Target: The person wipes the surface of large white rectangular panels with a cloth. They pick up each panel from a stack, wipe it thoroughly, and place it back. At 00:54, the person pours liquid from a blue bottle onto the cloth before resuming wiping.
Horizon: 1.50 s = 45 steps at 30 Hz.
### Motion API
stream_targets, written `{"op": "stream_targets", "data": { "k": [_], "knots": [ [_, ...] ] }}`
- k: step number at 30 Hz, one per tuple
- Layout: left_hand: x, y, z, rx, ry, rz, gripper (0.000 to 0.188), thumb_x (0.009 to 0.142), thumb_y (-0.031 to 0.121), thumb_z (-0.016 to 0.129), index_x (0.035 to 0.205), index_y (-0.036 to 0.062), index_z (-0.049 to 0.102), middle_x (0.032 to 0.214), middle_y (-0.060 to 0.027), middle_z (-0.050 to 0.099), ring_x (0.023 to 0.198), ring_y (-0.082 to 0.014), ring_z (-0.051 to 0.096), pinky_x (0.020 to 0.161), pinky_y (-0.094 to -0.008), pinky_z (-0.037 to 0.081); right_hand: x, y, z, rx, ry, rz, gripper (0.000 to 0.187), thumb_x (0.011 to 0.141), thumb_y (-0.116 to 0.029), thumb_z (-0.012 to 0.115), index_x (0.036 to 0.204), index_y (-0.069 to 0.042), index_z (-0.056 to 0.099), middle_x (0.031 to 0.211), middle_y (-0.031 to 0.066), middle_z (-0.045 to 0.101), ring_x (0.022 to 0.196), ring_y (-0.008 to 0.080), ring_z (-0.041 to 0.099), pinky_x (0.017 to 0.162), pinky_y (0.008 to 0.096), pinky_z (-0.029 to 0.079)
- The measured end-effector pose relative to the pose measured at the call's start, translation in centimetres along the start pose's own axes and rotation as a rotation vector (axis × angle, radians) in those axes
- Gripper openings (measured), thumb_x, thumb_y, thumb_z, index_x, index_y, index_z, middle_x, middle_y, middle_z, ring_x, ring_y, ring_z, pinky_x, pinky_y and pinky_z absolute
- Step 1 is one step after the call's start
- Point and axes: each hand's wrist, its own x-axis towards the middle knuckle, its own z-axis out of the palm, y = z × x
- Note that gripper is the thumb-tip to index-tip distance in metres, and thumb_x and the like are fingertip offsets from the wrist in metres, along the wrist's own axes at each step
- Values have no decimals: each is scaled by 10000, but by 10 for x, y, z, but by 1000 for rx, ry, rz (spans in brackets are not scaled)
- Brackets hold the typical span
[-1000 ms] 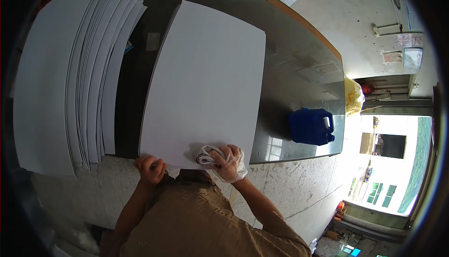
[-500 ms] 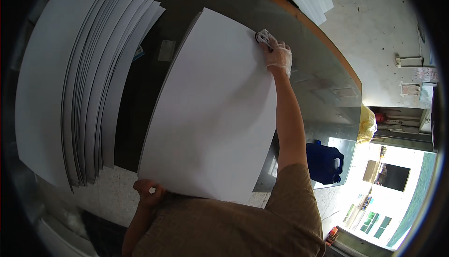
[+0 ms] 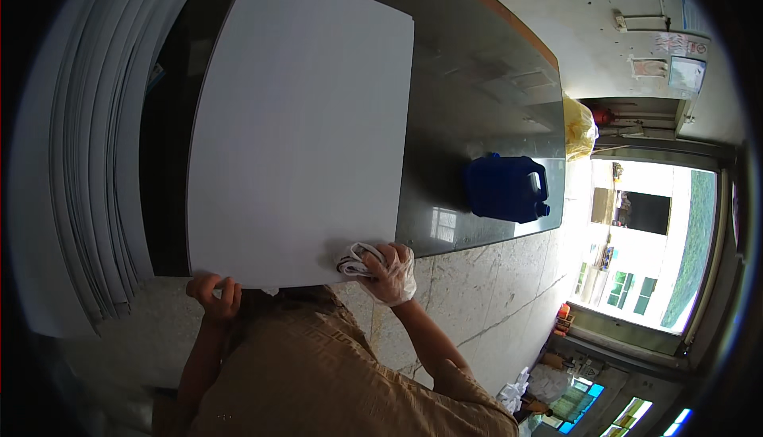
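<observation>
A large white sheet (image 3: 298,131) lies flat in front of me, its near edge by my body. At its near right corner my right hand (image 3: 391,272), in a thin clear glove, presses a bunched white cloth (image 3: 357,261) with dark edging onto the surface. The cloth is gripped in the closed fingers. My left hand (image 3: 214,297) is at the near left corner, its curled fingers closed on the sheet's edge; part of the grip is hidden.
A fanned stack of white sheets (image 3: 95,159) stands at the left. Beneath is a dark glossy table (image 3: 453,79) with an orange-brown far edge (image 3: 501,12). To the right, a blue jerrycan (image 3: 505,189) lies on it. A yellow bag (image 3: 579,127) is beyond the table's end.
My right hand and the cloth have come from the sheet's far right corner to its near right corner. My left hand stays at the near left corner. The view has shifted right.
</observation>
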Motion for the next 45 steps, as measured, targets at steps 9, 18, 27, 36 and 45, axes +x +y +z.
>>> {"op": "stream_targets", "data": {
  "k": [9, 18, 27, 36, 45],
  "knots": [
    [-3, 16, -14, 42, -84, -115, 255, 916, 177, 628, 1156, 117, 569, 1185, -144, 462, 1060, -332, 443, 869, -521, 367, 308, 182, 25, -144, 236, 155, 406, 821, -351, 750, 1126, -89, 696, 1024, 190, 643, 990, 409, 584, 865, 482, 480],
    [50, 52, -41, 256, -155, -627, 444, 931, 190, 621, 1317, -2, 512, 1264, -208, 454, 1158, -363, 435, 966, -516, 368, 424, 205, 24, -209, 123, 409, 512, 900, -539, 603, 1297, -216, 633, 1189, 159, 638, 1143, 373, 584, 988, 435, 476],
    [44, 42, -60, -158, -199, -773, 610, 913, 153, 665, 1413, -68, 395, 1313, -277, 401, 1211, -406, 398, 999, -504, 365, 81, 62, 18, 98, 241, 380, 459, 817, -230, 768, 1211, -32, 641, 1097, 206, 626, 1014, 407, 611, 885, 477, 498],
    [61, 4, -60, -845, -92, -1110, 456, 909, 180, 708, 1226, -67, 490, 1097, -176, 586, 997, -268, 599, 873, -426, 500, -48, 38, 60, 532, 398, 812, 564, 936, -391, 662, 1304, 30, 585, 1181, 227, 640, 1052, 322, 642, 903, 382, 505],
    [91, 73, -30, -1505, 35, -1053, 217, 949, 144, 670, 1028, -55, 636, 978, -73, 664, 853, -140, 660, 773, -320, 602, -23, 25, 49, 551, 256, 785, 593, 934, -394, 649, 1315, 54, 573, 1217, 226, 663, 1097, 304, 648, 950, 382, 492]
  ]
}}
